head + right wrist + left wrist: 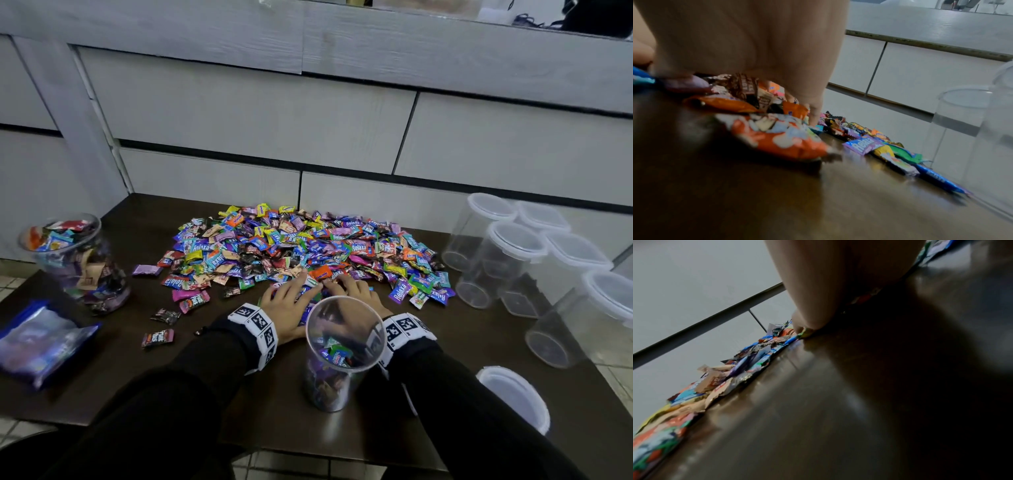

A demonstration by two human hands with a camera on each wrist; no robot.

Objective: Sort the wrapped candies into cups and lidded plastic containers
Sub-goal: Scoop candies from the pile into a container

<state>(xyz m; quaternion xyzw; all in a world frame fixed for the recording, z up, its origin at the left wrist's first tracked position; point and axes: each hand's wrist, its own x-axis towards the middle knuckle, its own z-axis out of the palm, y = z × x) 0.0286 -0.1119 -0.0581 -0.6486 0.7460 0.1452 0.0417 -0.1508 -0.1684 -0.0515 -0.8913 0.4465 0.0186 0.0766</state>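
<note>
A wide heap of wrapped candies (308, 246) in many colours covers the middle of the dark table (205, 387). My left hand (291, 301) lies flat on the heap's near edge, its fingers straight over the wrappers (748, 363). My right hand (349, 286) rests beside it, partly hidden behind a clear cup (329, 387) that holds a few candies. In the right wrist view the palm (756, 40) arches over orange and brown candies (777, 138), with the fingertips down on the far side. I see no single candy pinched.
A clear cup full of candies (78, 263) stands at the far left, with a blue bag (41, 339) nearer. Several empty lidded containers (513, 246) (962, 121) crowd the right side. One container (513, 397) lies at the near right. A few stray candies (157, 337) lie left of my hands.
</note>
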